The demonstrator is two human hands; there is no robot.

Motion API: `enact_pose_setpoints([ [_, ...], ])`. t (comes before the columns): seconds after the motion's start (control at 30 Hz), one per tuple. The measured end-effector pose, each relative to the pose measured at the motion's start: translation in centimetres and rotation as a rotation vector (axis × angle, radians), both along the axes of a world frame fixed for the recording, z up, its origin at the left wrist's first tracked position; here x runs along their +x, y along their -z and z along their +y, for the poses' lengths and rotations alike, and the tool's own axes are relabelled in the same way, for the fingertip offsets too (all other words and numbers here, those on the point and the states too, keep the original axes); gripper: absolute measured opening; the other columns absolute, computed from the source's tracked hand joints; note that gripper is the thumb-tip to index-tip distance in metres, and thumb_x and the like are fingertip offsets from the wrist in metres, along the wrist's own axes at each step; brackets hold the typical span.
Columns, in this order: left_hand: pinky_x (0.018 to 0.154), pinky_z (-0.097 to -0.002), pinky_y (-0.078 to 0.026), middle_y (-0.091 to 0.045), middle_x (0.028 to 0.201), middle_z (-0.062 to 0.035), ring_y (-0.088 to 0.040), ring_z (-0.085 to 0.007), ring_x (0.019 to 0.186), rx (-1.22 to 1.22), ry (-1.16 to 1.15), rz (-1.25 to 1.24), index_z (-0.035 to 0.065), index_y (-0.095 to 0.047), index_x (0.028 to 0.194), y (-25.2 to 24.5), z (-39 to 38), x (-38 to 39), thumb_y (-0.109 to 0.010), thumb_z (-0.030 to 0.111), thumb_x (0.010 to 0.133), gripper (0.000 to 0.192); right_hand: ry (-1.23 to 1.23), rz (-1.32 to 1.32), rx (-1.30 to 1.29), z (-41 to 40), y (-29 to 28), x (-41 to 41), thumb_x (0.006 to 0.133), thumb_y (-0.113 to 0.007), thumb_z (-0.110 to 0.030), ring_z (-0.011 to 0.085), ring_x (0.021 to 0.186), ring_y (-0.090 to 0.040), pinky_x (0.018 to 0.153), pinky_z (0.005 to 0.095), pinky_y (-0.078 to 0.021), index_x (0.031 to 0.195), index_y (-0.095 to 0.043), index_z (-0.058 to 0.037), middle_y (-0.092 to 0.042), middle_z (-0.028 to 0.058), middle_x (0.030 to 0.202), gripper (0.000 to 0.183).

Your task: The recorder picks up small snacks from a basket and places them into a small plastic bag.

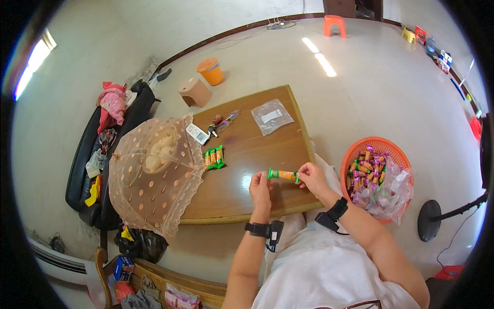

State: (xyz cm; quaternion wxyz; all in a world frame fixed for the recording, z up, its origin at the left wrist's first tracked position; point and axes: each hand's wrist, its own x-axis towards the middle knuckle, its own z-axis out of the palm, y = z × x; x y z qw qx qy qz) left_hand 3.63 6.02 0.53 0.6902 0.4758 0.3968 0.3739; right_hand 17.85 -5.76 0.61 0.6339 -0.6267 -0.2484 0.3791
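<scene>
A wrapped snack bar with green ends (283,175) is held level above the wooden table (247,197) near its front edge. My right hand (312,178) pinches its right end between thumb and fingers. At its left end is my left hand (261,188), fingers curled close to the wrapper; whether they grip it is hard to tell. Several similar green-wrapped bars (214,157) lie side by side on the table, beside a lace food cover (154,193). To the right, an orange plastic basket (349,148) holds many purple- and green-wrapped bars (366,168) and a clear plastic bag (389,193).
On the table lie a white remote control (197,134), keys (212,131) and a flat clear plastic bag (272,116). Beyond its far edge stand a beige stool (195,92) and an orange bucket (210,72). A black sofa (87,154) is at the left, a wooden bench (154,270) below it.
</scene>
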Motion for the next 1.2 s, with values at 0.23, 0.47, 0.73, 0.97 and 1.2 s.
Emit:
enact_pose_setpoints([
  [0.23,0.068,-0.0244,-0.05,-0.06,0.102,-0.0022,-0.059,-0.0092,0.088,-0.087,0.101,-0.153,0.0068,-0.054,0.115,1.1,-4.6,1.4,-0.062,0.018,0.092,0.027,0.041,-0.003,0.054,0.9,1.7,-3.4,0.089,-0.061,-0.008,0.0111,0.067,-0.063,0.054,0.0239,-0.0488,0.089,-0.052,-0.0034,-0.062,0.0048,0.078,0.01],
  [0.47,0.061,-0.0276,-0.048,-0.061,0.093,-0.0028,-0.055,-0.0086,0.079,0.148,0.066,0.287,0.0032,-0.058,0.117,1.9,4.0,-0.8,-0.059,0.02,0.092,0.03,-0.139,-0.006,0.003,-0.6,0.5,-3.9,0.087,-0.061,-0.008,0.0097,0.067,-0.063,0.056,0.0237,-0.0485,0.089,-0.053,-0.004,-0.062,0.003,0.077,0.009],
  [0.73,0.068,-0.0392,-0.048,-0.062,0.085,-0.0144,-0.059,-0.0256,0.077,0.534,-0.29,0.625,-0.0006,-0.057,0.089,3.6,15.6,-2.4,-0.076,0.017,0.075,0.03,-0.151,-0.278,0.007,-1.6,1.4,-3.1,0.086,-0.062,-0.009,0.0091,0.066,-0.059,0.059,0.0254,-0.0482,0.087,-0.057,-0.0033,-0.062,0.0036,0.074,0.007],
  [0.97,0.067,-0.0407,-0.046,-0.06,0.076,-0.0146,-0.057,-0.0308,0.072,0.68,-0.46,0.655,0.0012,-0.056,0.069,4.5,17.4,-1.9,-0.077,0.011,0.071,0.023,-0.19,-0.236,0.048,-2.0,1.4,-3.2,0.086,-0.063,-0.009,0.0084,0.067,-0.057,0.061,0.0253,-0.0476,0.088,-0.058,-0.0032,-0.062,0.0023,0.075,0.008],
  [1.2,0.072,-0.0406,-0.046,-0.059,0.077,-0.0153,-0.056,-0.032,0.077,0.714,-0.523,0.689,0.0018,-0.057,0.072,4.2,17.9,-2.5,-0.076,0.011,0.073,0.02,-0.213,-0.243,0.073,-1.7,2.1,-3.1,0.086,-0.063,-0.009,0.0076,0.068,-0.055,0.062,0.0248,-0.0472,0.088,-0.058,-0.0035,-0.061,0.0015,0.075,0.007],
])
